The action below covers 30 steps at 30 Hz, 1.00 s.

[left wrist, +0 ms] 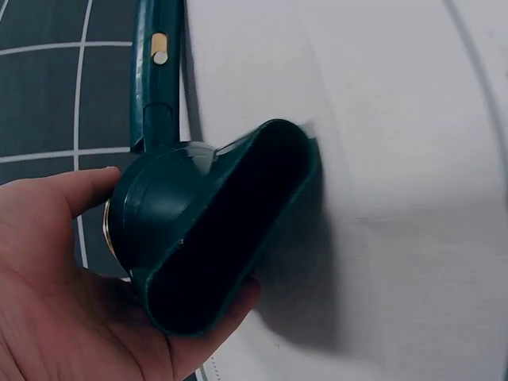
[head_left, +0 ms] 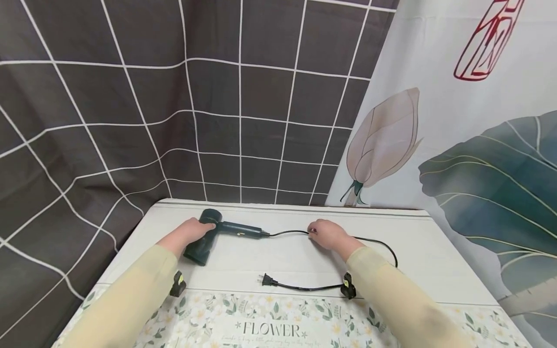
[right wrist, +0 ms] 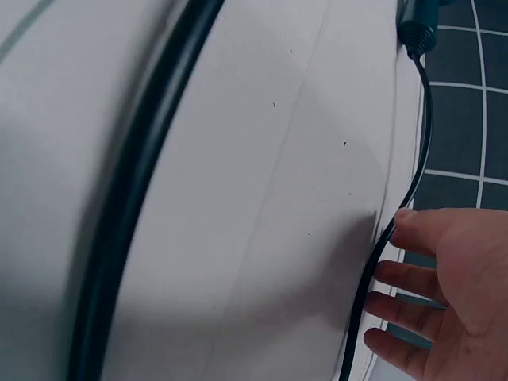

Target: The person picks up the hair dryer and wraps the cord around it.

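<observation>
A dark green hair dryer (head_left: 204, 241) lies at the left of the white table, its handle pointing right. My left hand (head_left: 191, 230) grips its round head, with the thumb on the back end and fingers under the flat nozzle (left wrist: 230, 230). A small gold switch (left wrist: 159, 48) shows on the handle. To the right, my right hand (head_left: 328, 233) pinches the black power cord (head_left: 287, 232) near the thumb tip, partly hidden. Its other fingers (right wrist: 405, 312) lie loosely bent beside the cord. The two-pin plug (head_left: 269, 280) rests nearer the table's front.
The cord loops right behind my right hand and back under the forearm to the plug. A flowered cloth with the word FLOWER (head_left: 271, 329) covers the near part of the table. Dark checked curtain (head_left: 261, 96) and a leaf-printed white curtain (head_left: 383, 140) hang behind.
</observation>
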Each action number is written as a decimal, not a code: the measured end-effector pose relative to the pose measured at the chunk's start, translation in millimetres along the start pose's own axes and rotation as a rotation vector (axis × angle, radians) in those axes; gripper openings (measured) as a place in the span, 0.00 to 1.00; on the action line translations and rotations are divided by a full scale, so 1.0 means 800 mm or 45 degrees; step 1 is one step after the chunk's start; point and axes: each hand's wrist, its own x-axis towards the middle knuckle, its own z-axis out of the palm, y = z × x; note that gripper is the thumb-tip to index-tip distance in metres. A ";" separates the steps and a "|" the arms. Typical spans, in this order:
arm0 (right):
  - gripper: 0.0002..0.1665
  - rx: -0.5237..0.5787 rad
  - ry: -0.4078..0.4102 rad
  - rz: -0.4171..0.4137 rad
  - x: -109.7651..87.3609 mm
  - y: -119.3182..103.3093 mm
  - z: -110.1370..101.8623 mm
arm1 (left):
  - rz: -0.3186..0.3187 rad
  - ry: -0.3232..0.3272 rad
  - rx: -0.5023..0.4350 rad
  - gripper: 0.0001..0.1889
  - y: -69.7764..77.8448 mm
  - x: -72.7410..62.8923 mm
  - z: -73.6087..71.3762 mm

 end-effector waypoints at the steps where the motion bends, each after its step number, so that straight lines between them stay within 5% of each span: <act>1: 0.11 -0.011 -0.005 -0.006 0.001 -0.001 -0.001 | -0.007 -0.006 -0.001 0.43 0.000 0.002 -0.002; 15: 0.04 -0.108 0.025 -0.001 0.007 -0.005 0.000 | -0.120 -0.167 -0.377 0.48 -0.015 0.006 -0.012; 23: 0.04 0.086 0.081 0.064 0.002 0.007 0.002 | -0.058 -0.151 -0.400 0.45 -0.017 0.000 0.001; 30: 0.07 0.285 0.227 0.098 -0.011 0.014 -0.007 | 0.009 -0.100 -0.492 0.50 -0.018 -0.022 0.009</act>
